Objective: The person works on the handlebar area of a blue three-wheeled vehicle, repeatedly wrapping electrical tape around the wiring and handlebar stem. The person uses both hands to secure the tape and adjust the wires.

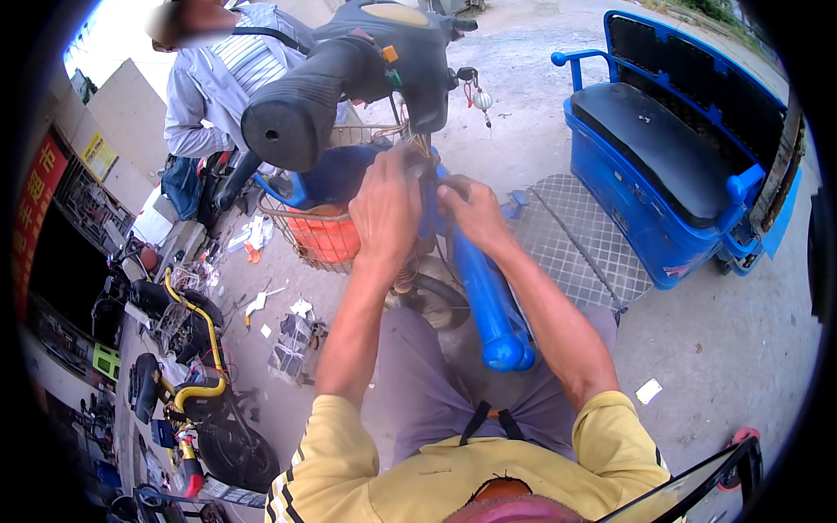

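Note:
Both my arms reach forward to the front column of a blue electric tricycle, just under its black handlebar [349, 83]. My left hand [382, 205] is closed at the column, its fingers curled and a little blurred, and what they grip is hidden. Close beside it, my right hand [473, 213] is bent in a pinch against the column; its fingertips' hold cannot be made out. Thin loose wires [421, 144] hang out above the hands. A keyring with a white ball charm [481, 100] dangles on the right. Below my right hand slopes a blue frame tube [484, 296].
A wire basket [318, 235] with blue and orange-red contents sits at the front. The tricycle's black-cushioned seat [654, 144] and chequered footplate [571, 235] are at right. Another person [227, 78] stands far left. A yellow-framed bike [209, 340] and scattered parts lie left.

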A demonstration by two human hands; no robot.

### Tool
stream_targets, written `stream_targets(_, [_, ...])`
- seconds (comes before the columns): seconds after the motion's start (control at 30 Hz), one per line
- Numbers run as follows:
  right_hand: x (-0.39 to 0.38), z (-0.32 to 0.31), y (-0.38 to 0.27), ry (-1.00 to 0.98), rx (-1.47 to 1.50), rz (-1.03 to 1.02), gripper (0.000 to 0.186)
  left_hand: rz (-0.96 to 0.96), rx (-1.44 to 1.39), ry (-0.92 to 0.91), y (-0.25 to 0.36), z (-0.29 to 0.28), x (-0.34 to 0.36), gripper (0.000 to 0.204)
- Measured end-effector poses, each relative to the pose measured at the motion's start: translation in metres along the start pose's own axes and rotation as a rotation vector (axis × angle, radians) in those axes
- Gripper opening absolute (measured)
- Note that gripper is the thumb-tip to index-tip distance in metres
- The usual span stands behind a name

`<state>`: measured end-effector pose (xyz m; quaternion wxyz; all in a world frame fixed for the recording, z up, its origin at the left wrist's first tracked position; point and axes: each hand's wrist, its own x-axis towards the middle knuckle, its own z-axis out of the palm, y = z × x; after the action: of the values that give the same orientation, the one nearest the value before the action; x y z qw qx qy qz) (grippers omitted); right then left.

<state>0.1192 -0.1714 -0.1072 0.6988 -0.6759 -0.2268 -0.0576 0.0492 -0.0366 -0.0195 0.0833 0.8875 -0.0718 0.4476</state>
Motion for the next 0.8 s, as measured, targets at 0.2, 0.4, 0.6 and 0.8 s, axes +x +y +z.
stream_targets(0.2, [0.007,-0.001,-0.004,0.189,-0.112,-0.193,0.038,0.231,-0.074,0.075,0.024,0.003,0.020,0.034])
stream_targets(0.4, [0.035,-0.028,-0.037,0.150,-0.124,-0.531,0.034,0.236,-0.265,0.029,0.016,0.010,0.029,0.038])
stream_targets(0.6, [0.040,-0.046,-0.027,0.171,-0.136,-0.468,0.030,-0.290,-0.708,-0.056,0.005,0.024,0.003,0.038])
stream_targets(0.8, [0.042,-0.041,-0.020,0.204,-0.126,-0.475,0.030,-0.692,-1.184,-0.244,-0.019,0.072,-0.013,0.044])
